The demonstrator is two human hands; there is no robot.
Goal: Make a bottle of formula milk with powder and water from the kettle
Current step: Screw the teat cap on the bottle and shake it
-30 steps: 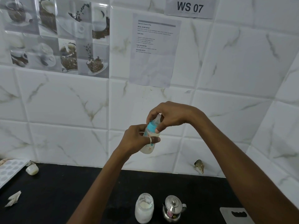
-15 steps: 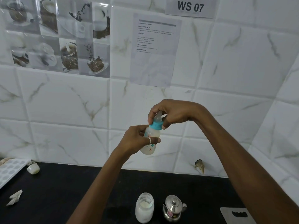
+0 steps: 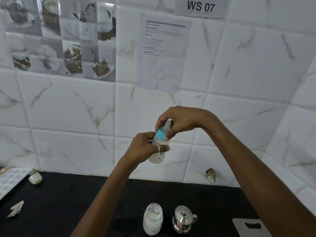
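— White wall tiles veined with grey-brown marbling; black countertop below.

— Brown-and-grey coffee-cup collage on the sticker panel, upper left. Black "WS 07" on a pale sign.

— Turquoise collar on the baby bottle, cloudy white body, small red and teal printed motifs.

— Silver ring on the left hand. White powder inside the clear jar; shiny steel kettle bearing a pink label.

— Grey dotted mat at far left.

A wall sign reads "WS 07"; the taped sheet shows "TASK GOAL", smaller print unreadable.
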